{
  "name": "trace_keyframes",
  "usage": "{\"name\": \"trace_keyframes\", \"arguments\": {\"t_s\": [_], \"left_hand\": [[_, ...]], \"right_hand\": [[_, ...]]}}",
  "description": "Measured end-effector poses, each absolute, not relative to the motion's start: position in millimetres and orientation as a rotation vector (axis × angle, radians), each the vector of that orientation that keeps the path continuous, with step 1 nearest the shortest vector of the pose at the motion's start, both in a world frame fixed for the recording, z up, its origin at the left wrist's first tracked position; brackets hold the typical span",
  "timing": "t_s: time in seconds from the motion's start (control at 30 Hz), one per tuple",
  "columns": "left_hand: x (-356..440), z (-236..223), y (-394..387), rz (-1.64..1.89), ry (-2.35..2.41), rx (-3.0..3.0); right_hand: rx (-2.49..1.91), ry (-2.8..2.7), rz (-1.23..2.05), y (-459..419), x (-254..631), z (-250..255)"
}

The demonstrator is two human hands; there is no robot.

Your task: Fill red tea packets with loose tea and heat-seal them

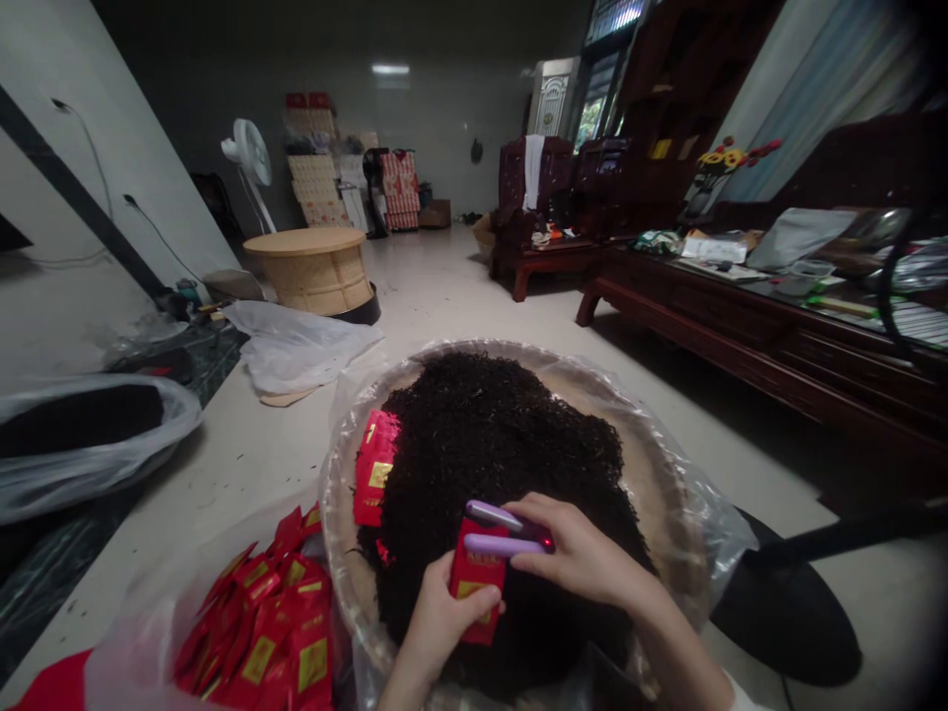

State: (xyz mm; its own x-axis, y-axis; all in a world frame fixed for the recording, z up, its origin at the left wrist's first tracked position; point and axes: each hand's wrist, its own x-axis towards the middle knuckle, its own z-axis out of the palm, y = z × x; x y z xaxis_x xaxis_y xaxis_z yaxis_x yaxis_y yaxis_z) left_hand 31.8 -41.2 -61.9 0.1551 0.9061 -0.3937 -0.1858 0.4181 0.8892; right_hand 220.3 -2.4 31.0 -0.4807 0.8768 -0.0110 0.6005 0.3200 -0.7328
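My left hand [446, 610] grips a small red packet [478, 571] with gold print, thumb in front, holding it upright. In my right hand [574, 541] is a purple handheld bag sealer [504, 545] with a small red light lit. Its two arms lie across the upper part of the packet, one near the top edge and one across the front. Both hands are over a heap of dark loose tea leaves [496, 425] in a round, plastic-lined basket [671, 474]. More red packets [375, 474] lie at the heap's left edge, partly under the leaves.
A clear plastic bag [140, 632] of red packets [267, 632] stands at the lower left. Farther left is another bag [174, 425] with dark contents. A black round base [789, 612] sits right of the basket. Beyond are a round wooden table [307, 242] and dark wooden furniture [711, 321].
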Motion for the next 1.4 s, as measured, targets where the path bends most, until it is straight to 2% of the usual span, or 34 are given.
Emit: {"name": "trace_keyframes", "arguments": {"t_s": [0.83, 0.93, 1.07, 1.4], "left_hand": [[22, -56, -41, 0.932, 1.237, 1.032], [21, -50, -41, 0.916, 1.161, 0.989], [18, -34, -35, 1.075, 0.982, 0.942], [28, -28, -32, 1.134, 1.194, 0.863]], "right_hand": [[-1.168, -2.180, 1.049, -8, 212, 38], [-1.166, -2.170, 1.049, -9, 211, 37], [-1.159, -2.229, 1.043, -9, 209, 38], [-1.364, -2.242, 0.939, -11, 199, 28]]}}
